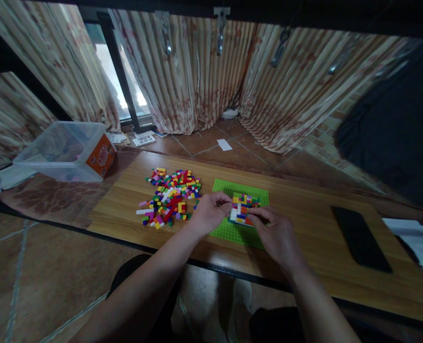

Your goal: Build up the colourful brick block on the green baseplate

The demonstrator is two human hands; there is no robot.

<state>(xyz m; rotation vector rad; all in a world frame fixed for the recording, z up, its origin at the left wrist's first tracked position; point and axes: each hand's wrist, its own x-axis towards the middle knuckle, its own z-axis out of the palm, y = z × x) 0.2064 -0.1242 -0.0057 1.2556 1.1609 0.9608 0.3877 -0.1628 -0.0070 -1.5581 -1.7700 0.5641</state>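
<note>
A green baseplate (249,188) lies on a low wooden board (304,224). On it stands a block of small multicoloured bricks (243,207). My left hand (209,213) is curled at the block's left edge, fingers pinched against it. My right hand (277,236) is closed at the block's near right corner, fingertips touching the bricks. Left of the plate lies a loose pile of several coloured bricks (168,197).
A black phone (361,238) lies on the board's right part. A clear plastic box (63,150) with an orange label sits on the floor at left. Curtains (197,71) hang behind. A dark cloth (397,128) is at right, white paper (420,240) beside it.
</note>
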